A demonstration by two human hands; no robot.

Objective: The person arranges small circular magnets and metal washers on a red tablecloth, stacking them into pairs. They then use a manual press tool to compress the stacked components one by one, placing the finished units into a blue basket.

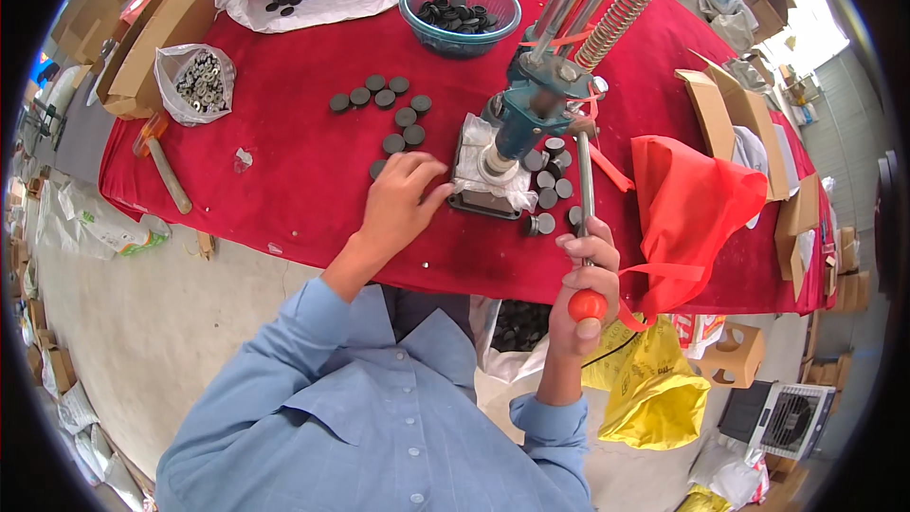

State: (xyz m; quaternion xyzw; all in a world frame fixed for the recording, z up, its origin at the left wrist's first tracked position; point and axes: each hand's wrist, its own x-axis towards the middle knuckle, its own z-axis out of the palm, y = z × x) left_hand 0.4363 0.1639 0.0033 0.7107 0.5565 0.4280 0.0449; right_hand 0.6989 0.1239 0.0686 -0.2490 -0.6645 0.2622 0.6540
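Note:
A dark green hand press (529, 112) stands on the red-covered table in front of me, its ram lowered onto white wrapping (471, 142) over the base. My right hand (590, 270) is wrapped round the press lever (586, 180), just above its red ball knob (588, 304). Left of the base, my left hand (403, 199) hovers with thumb and fingers apart and nothing visible between them. Several round black caps (406, 117) lie beyond that hand, one partly behind its fingers. More capped pieces (547, 197), some with metallic sides, cluster right of the press.
A teal bowl (460, 45) and a white sack (322, 9) of black caps sit at the back. Left are a bag of metal parts (193, 85) and a hammer (169, 175). A red bag (692, 194) and cardboard boxes (735, 114) are on the right.

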